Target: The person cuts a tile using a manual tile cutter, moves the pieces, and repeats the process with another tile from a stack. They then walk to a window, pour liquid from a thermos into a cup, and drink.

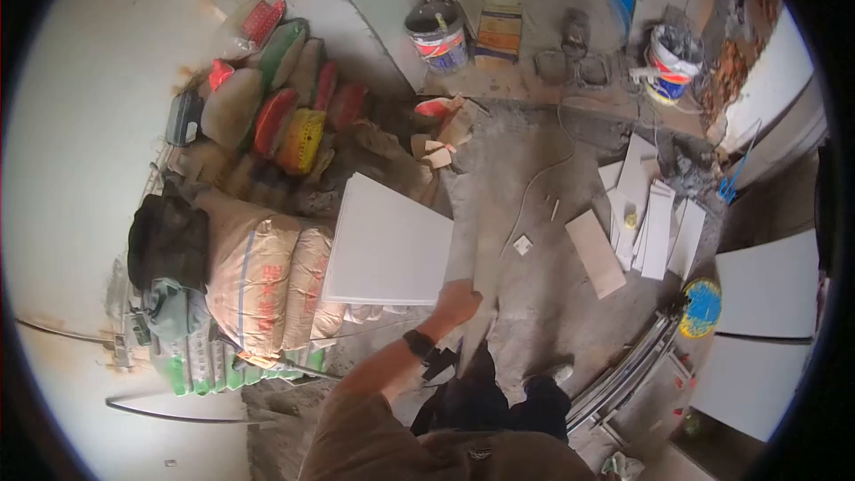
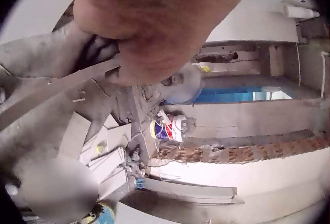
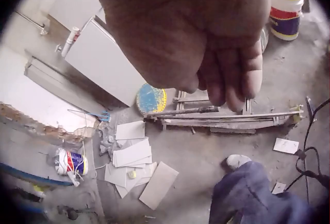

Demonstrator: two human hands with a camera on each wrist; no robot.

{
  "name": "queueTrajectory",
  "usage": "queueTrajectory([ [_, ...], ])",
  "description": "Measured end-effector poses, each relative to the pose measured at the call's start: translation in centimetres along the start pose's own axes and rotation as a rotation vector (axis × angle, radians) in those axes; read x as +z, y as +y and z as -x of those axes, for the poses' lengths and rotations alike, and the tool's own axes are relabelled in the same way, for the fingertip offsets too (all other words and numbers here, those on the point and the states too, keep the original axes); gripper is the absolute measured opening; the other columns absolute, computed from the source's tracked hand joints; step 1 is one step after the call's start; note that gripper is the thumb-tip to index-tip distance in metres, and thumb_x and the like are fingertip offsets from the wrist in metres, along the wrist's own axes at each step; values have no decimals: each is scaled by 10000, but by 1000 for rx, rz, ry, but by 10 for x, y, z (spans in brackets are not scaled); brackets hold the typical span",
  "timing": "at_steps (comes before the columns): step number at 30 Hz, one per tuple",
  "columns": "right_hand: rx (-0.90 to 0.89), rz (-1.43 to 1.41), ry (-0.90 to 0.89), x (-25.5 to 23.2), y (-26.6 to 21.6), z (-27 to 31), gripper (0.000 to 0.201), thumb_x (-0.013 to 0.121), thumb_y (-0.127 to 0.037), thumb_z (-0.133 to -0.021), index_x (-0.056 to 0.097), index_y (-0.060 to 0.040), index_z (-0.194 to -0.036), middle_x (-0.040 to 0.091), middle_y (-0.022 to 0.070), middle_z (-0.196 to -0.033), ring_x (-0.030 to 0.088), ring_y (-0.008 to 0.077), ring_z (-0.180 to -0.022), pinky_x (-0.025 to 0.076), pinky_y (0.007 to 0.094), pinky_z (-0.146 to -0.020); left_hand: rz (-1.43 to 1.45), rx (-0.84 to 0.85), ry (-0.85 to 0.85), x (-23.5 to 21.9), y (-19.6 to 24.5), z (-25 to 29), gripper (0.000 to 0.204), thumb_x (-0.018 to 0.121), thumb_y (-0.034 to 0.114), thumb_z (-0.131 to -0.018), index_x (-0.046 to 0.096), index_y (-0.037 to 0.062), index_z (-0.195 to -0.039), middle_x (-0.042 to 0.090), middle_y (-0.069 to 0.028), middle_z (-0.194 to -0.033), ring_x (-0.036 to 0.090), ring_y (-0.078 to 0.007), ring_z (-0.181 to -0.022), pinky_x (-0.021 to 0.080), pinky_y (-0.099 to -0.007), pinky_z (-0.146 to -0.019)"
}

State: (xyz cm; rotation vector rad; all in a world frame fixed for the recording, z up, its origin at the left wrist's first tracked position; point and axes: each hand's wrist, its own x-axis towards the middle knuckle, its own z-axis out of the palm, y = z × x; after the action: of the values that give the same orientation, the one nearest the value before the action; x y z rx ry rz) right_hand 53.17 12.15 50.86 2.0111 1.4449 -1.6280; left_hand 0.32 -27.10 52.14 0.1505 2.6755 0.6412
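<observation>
My left hand, with a dark watch on its wrist, grips the edge of a long, thin, pale piece beside my legs. Seen from the left wrist, that hand has curled fingers around the narrow strip-like edge, which runs to the lower left. A stack of white tiles lies on sacks just left of the hand in the head view. My right hand shows only in the right wrist view, its fingers loosely bent and holding nothing.
Full sacks stand along the left wall. Cut tile pieces lie on the floor at right, near a blue-and-yellow lid and long metal rails. A cable crosses the floor. Buckets stand at the far side.
</observation>
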Motion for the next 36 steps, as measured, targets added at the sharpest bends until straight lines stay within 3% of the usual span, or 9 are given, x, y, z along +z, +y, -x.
queueTrajectory([
  [11, -203, 119, 59, 122, -61, 85, 217, 577, -201, -915, 597, 15, -925, 647, 108, -808, 612, 211, -660, 522, 338, -582, -164, 55, -30, -80, -173, -102, 294, 554, 243, -778, 673, -25, -771, 667, -238, -855, 650, -398, -845, 509, -485, -804],
  [18, -252, 174, 95, 147, -68, 114, 232, 573, -196, -913, 601, 34, -913, 653, 120, -778, 612, 194, -611, 521, 322, -542, -204, 44, -7, -50, -273, -124, 277, 559, 260, -793, 668, 24, -698, 663, -197, -827, 642, -356, -848, 511, -458, -779],
  [20, -265, 190, 102, 152, -68, 119, 236, 572, -195, -912, 603, 39, -909, 655, 123, -770, 612, 190, -596, 520, 317, -530, -388, 200, -34, -47, -288, -124, 270, 566, 265, -788, 668, 36, -688, 660, -189, -814, 643, -343, -840, 512, -448, -768],
  [23, -290, 214, 103, 151, -62, 128, 243, 570, -193, -911, 604, 47, -904, 658, 129, -757, 611, 183, -575, 520, 311, -513, -286, -24, -23, -54, -285, -120, 255, 580, 268, -782, 676, 45, -700, 660, -192, -817, 648, -337, -831, 514, -446, -768],
  [25, -299, 224, 106, 147, -56, 137, 247, 569, -192, -910, 606, 52, -900, 660, 132, -749, 611, 178, -561, 519, 306, -502, -428, 153, -75, -29, -338, -131, 237, 591, 253, -777, 676, 41, -714, 662, -195, -816, 649, -346, -831, 517, -446, -754],
  [27, -304, 242, 110, 151, -56, 147, 252, 568, -190, -910, 607, 58, -897, 661, 135, -741, 611, 173, -547, 519, 301, -490, -550, 261, -122, -56, -329, -123, 251, 593, 243, -777, 665, 9, -723, 658, -214, -811, 643, -373, -827, 519, -463, -748],
  [29, -302, 260, 108, 152, -53, 155, 251, 567, -184, -906, 610, 63, -890, 665, 137, -739, 615, 174, -548, 520, 300, -491, -196, -58, 9, -67, -324, -120, 257, 594, 225, -771, 656, -20, -722, 651, -230, -787, 633, -406, -803, 520, -481, -744],
  [30, -312, 263, 101, 153, -52, 156, 247, 567, -178, -903, 612, 65, -885, 667, 137, -741, 618, 177, -556, 522, 302, -498, -215, -63, -4, -73, -323, -119, 263, 589, 220, -767, 652, -31, -723, 647, -245, -778, 629, -427, -793, 518, -491, -762],
  [36, -214, 156, 96, 159, -53, 167, 263, 561, -175, -892, 615, 82, -911, 682, 157, -774, 657, 204, -615, 540, 312, -545, -517, 160, -173, -72, -349, -109, 239, 607, 214, -774, 658, -17, -738, 670, -229, -840, 650, -401, -850, 527, -472, -789],
])
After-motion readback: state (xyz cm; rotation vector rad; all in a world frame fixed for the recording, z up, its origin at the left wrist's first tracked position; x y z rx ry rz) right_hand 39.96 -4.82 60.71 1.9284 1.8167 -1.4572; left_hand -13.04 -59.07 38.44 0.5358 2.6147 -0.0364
